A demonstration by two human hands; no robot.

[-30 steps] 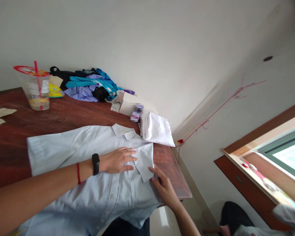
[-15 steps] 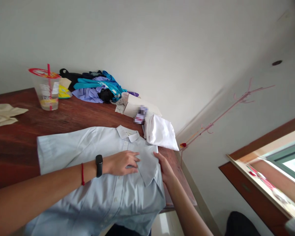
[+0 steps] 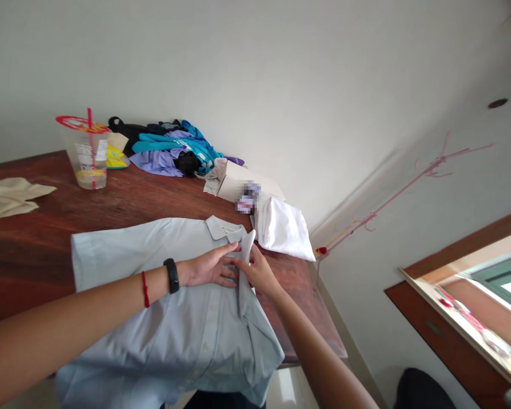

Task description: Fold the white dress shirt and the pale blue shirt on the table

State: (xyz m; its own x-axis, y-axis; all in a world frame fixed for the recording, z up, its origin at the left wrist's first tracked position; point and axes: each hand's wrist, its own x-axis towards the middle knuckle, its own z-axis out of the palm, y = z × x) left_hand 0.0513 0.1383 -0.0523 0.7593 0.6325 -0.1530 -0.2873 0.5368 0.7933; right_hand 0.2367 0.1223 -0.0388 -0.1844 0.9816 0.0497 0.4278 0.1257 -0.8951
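Observation:
A pale blue short-sleeved shirt (image 3: pixel 162 318) lies front up across the table, its collar toward the wall and its hem hanging over the near edge. On the right its side and sleeve are lifted and folded inward. My right hand (image 3: pixel 259 272) grips that folded edge, thumb on the inner face and the fingers partly hidden behind the cloth. My left hand (image 3: pixel 215 266), with a black band on its wrist, rests on the shirt front below the collar, fingers spread. Its fingertips are close to the raised fold.
On the dark wooden table (image 3: pixel 153 196) stand a plastic cup (image 3: pixel 91 162) with a red straw, a heap of clothes (image 3: pixel 174 147) and a white box (image 3: pixel 234 182). Folded white cloth (image 3: pixel 285 230) lies at the right end. A pink rack (image 3: pixel 392 199) leans by the wall.
My right hand has moved left, lifting the shirt's right side upright and inward toward the collar. My left hand has shifted slightly up and turned, its thumb now raised.

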